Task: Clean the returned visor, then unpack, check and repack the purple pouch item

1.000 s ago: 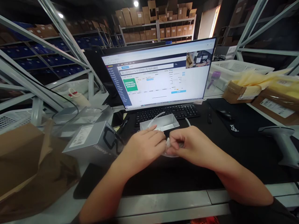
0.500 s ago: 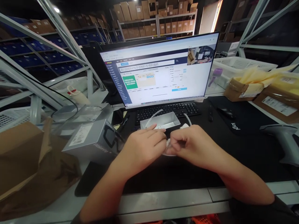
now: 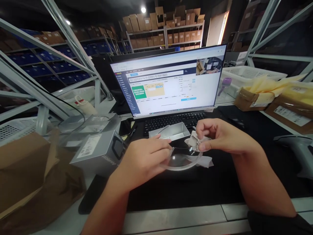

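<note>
A pair of clear safety glasses (image 3: 182, 163) is held low over the black desk mat, its transparent lens toward me. My left hand (image 3: 148, 156) grips its left end, with the fingertips partly hidden behind the lens. In my right hand (image 3: 212, 135), a crumpled white tissue (image 3: 194, 141) is pinched between thumb and fingers at the right end of the glasses. A pale flap of thin material (image 3: 204, 161) shows below it; I cannot tell whether it belongs to the tissue. Just beyond my hands lies an open silver-grey box (image 3: 179, 131).
A grey printed box (image 3: 97, 147) and an open brown carton (image 3: 22, 163) stand at left. Behind are a keyboard (image 3: 158, 123) and a lit monitor (image 3: 168, 85). At right sit a barcode scanner (image 3: 295, 150), a mouse (image 3: 236, 122) and a carton with yellow packaging (image 3: 255, 96).
My right hand has moved up and right, away from my left hand, with the tissue in it. More of the lens now shows between my hands. The view has tilted up slightly.
</note>
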The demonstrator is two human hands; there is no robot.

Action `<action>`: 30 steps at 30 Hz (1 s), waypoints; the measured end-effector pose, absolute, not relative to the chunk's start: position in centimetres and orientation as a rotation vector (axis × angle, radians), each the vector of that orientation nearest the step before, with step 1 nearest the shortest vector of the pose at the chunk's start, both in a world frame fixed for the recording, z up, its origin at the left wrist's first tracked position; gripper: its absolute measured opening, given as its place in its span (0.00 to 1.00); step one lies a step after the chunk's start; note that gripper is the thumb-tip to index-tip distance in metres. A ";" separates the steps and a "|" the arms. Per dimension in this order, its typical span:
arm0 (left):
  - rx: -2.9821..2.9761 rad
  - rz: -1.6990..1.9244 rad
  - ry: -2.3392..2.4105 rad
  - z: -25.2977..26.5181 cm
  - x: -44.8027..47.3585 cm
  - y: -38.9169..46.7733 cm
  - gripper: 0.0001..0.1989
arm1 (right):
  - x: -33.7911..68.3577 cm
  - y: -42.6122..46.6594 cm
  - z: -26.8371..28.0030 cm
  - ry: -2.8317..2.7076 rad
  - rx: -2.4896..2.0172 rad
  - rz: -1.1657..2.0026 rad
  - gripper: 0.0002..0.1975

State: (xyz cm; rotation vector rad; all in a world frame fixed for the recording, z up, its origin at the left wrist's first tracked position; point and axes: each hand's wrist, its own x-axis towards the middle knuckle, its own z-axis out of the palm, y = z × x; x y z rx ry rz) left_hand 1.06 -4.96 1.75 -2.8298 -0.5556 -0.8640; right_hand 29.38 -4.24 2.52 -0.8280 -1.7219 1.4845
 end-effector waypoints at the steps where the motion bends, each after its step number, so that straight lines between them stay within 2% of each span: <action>1: -2.851 -0.889 -0.550 1.9 0.9 -5.0 0.05 | 29.5 -4.1 2.5 -1.659 -0.803 1.488 0.18; 4: -2.879 -0.945 -0.519 2.1 0.5 -5.0 0.07 | 29.7 -3.6 2.4 -1.562 -0.804 1.443 0.24; 8: -2.869 -0.984 -0.506 2.2 0.6 -5.2 0.07 | 29.7 -3.3 2.0 -1.543 -0.943 1.341 0.19; 13: -2.857 -1.005 -0.510 2.2 0.7 -5.2 0.07 | 29.4 -3.2 1.6 -1.547 -1.011 1.182 0.23; 17: -2.861 -0.995 -0.522 2.2 0.6 -5.1 0.07 | 29.7 -3.1 1.5 -1.615 -1.140 0.930 0.19; 22: -2.853 -0.994 -0.542 2.2 0.6 -5.0 0.06 | 30.9 -3.0 1.7 -1.698 -1.245 0.386 0.09; 26: -2.858 -1.023 -0.553 2.4 0.6 -5.0 0.06 | 32.4 -2.9 2.0 -1.697 -1.312 0.001 0.08; 30: -2.807 -1.241 -0.731 2.3 0.6 -4.9 0.06 | 33.2 -2.7 2.3 -1.536 -1.315 -0.039 0.10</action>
